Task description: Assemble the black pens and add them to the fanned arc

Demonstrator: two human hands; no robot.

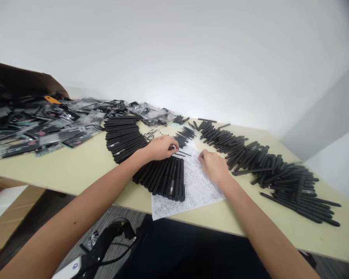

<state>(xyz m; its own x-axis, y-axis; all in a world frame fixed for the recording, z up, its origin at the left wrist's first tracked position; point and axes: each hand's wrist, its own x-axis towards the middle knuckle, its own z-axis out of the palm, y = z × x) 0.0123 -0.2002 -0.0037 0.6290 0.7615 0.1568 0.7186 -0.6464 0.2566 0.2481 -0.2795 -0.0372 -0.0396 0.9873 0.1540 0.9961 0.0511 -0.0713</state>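
Note:
My left hand (pixel 163 147) is closed, its fingers round a dark pen-like piece at the inner edge of a fanned row of black pens (pixel 163 176). Thin dark rods (pixel 182 153) lie just beyond its fingertips, over a scribbled white paper (pixel 197 186). My right hand (pixel 211 162) is over the paper's right side with its fingers curled together; what they hold, if anything, is hidden. Farther back, a small bunch of thin black pieces (pixel 186 133) lies near the top of the paper.
A long heap of black pens (pixel 267 166) covers the right of the pale table (pixel 75 170). Clear plastic packets (pixel 55 128) pile up at the left, by a brown box (pixel 46 79). A white wall (pixel 174 50) stands behind; a cardboard box (pixel 6 224) is below left.

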